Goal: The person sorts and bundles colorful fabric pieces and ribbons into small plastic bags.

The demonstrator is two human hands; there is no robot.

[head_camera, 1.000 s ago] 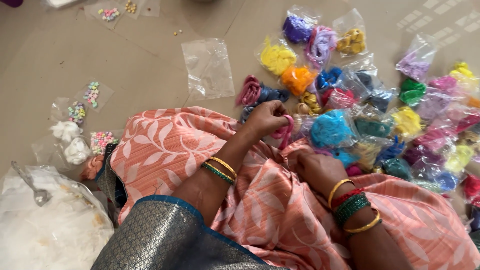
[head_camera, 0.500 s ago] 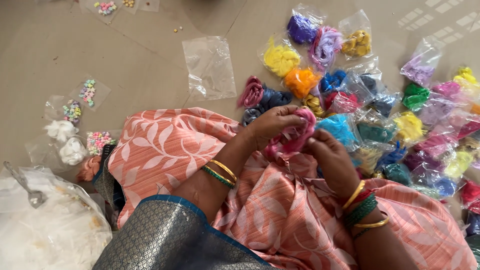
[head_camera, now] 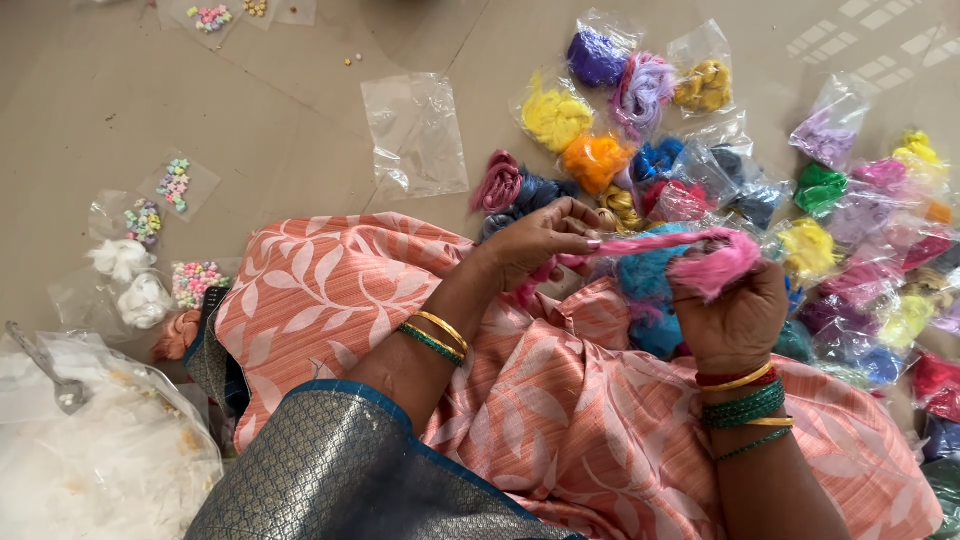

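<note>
Beige tiled floor (head_camera: 250, 120), seen from above, strewn with small clear bags. Left hand (head_camera: 535, 240) pinched shut on one end of a pink fibre strand (head_camera: 650, 245), fingertips (head_camera: 590, 238) meeting at the strand. Right hand (head_camera: 735, 315) fisted around the other end, a fluffy pink tuft (head_camera: 715, 270) bulging above the knuckles. Strand stretched nearly level between the 2 hands, just above a blue fibre bundle (head_camera: 645, 285) resting on the lap. Lap draped in peach leaf-print cloth (head_camera: 340, 290). Gold and green bangles (head_camera: 435, 335) on the left wrist, red, gold and green bangles (head_camera: 745, 400) on the right. Beyond the hands, many bags of coloured fibre: yellow (head_camera: 555, 115), orange (head_camera: 597, 160), purple (head_camera: 597, 55), green (head_camera: 820, 185). An empty clear bag (head_camera: 415, 135) lying flat nearby. At far left, packets of pastel beads (head_camera: 175, 185), white fluffy pieces (head_camera: 120, 258), and a large bag of white stuffing (head_camera: 90, 450) with a metal spoon (head_camera: 55, 375) on top
</note>
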